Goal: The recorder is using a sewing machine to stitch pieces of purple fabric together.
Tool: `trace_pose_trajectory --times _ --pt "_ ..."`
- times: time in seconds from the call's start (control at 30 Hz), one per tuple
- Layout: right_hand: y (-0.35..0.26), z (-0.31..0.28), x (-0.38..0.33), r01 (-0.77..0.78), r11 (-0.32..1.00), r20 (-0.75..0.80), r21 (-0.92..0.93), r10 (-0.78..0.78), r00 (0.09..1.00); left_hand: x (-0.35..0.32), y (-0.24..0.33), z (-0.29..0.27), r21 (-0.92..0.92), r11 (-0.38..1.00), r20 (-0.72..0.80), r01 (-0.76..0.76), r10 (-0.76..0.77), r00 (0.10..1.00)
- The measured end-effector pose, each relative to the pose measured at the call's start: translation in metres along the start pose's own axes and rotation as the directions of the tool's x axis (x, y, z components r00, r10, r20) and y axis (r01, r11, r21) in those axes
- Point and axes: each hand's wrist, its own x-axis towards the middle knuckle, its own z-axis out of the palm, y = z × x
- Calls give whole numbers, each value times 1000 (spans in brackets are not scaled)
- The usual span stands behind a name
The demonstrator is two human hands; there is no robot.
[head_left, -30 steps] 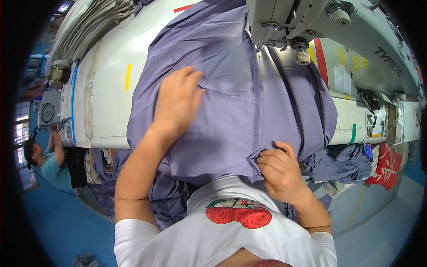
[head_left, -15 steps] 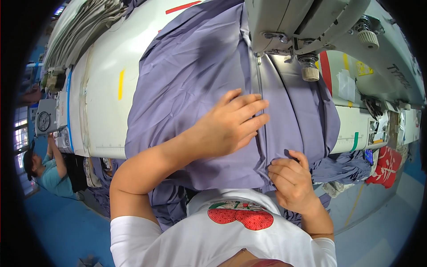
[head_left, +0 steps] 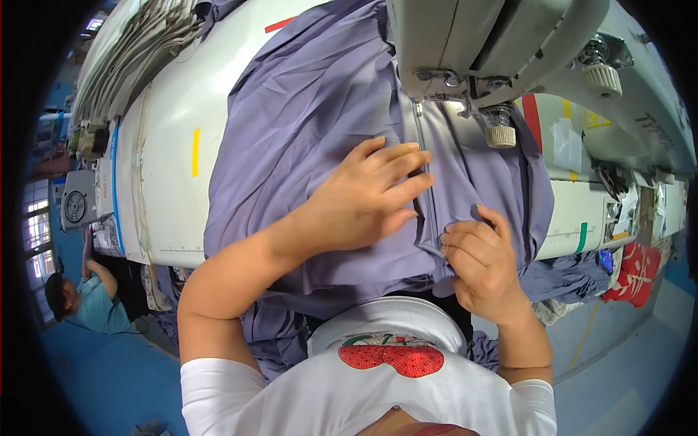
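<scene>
A large piece of lavender-grey fabric (head_left: 305, 116) lies spread over the white sewing table (head_left: 163, 189) and hangs off its near edge. My left hand (head_left: 367, 196) presses flat on the cloth, fingers spread, with the fingertips at a folded seam (head_left: 430, 196) that runs up to the presser foot. My right hand (head_left: 480, 258) pinches the near end of that seam at the table edge. The grey sewing machine head (head_left: 502, 51) stands over the cloth at the top right.
A stack of grey cloth pieces (head_left: 123, 51) lies at the far left of the table. Another person in a teal shirt (head_left: 80, 301) sits at the lower left over a blue floor. Red cloth (head_left: 636, 272) and small items sit at the right.
My left hand has slid from the left part of the cloth rightward to the seam. The view has moved closer to the machine. My right hand keeps its pinch.
</scene>
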Motion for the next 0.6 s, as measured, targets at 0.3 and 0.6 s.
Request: trace_pose_trajectory --times 0.3,0.6 --pt "9 5 11 20 999 -40 -46 -21 999 -4 -2 2 22 1000 -20 4 -3 1000" --pt "11 9 23 38 995 -59 -87 -44 997 -1 -3 -3 52 999 -24 -5 6 1000"
